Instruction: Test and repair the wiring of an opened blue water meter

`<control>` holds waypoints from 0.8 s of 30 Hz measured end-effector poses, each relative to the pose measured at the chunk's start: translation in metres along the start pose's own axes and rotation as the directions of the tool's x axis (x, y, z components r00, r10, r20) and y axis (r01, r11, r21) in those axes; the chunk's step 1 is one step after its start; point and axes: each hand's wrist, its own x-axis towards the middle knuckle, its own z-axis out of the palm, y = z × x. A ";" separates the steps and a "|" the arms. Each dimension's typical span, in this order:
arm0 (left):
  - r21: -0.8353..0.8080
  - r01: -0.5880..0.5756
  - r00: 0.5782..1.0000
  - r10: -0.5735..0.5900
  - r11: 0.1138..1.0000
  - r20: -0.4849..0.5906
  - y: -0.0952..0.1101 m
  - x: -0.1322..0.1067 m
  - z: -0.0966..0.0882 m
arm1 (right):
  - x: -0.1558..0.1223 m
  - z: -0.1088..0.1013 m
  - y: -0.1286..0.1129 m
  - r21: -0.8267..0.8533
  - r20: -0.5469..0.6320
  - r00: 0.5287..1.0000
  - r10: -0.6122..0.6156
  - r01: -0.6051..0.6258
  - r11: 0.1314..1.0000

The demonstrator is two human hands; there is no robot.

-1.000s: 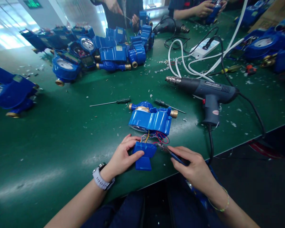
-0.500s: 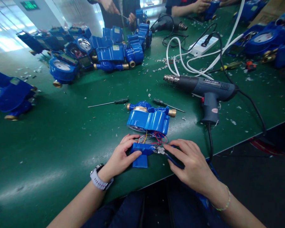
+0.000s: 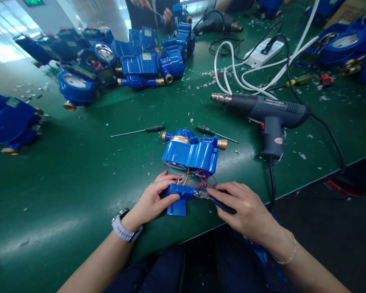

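Note:
My left hand (image 3: 157,196) grips a small blue plastic cover (image 3: 183,191) by its left end, thumb in front and fingers behind. In my right hand (image 3: 242,205) is a pair of pliers (image 3: 222,200) with dark blue handles. Their metal jaws touch the right end of the cover. Just behind the cover lies a blue water meter (image 3: 190,154) with brass ends. Red, yellow and dark wires (image 3: 205,177) hang out of the meter toward the cover. Whether the jaws bite on the cover's edge or on something at it, I cannot make out.
Two screwdrivers, one on the left (image 3: 138,131) and one on the right (image 3: 216,133), lie behind the meter. A heat gun (image 3: 271,122) with its cable rests on the right, near a power strip (image 3: 264,53). Several blue meters (image 3: 140,63) stand further back. Another person's hands (image 3: 167,16) work across the table.
The pliers' handles have come closer together in my right hand, and the jaws have turned slightly at the cover's end. My left hand keeps its hold. The view has shifted a little.

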 end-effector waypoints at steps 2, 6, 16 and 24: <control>0.000 0.003 1.000 -0.003 1.000 -0.003 0.000 0.000 0.000 | 0.000 -0.001 0.000 -0.029 -0.014 0.999 -0.031 0.030 0.999; 0.015 0.014 1.000 -0.014 1.000 -0.011 0.000 0.001 0.003 | -0.004 -0.002 0.002 -0.081 -0.059 0.994 -0.088 0.083 0.993; 0.027 0.031 0.999 -0.030 0.999 -0.022 0.001 0.000 0.005 | -0.010 -0.009 -0.006 0.381 -0.119 0.989 0.085 -0.033 0.924; 0.027 0.038 0.999 -0.037 0.999 -0.022 0.003 0.002 0.007 | -0.011 -0.006 -0.003 0.031 -0.037 0.998 0.060 -0.059 0.998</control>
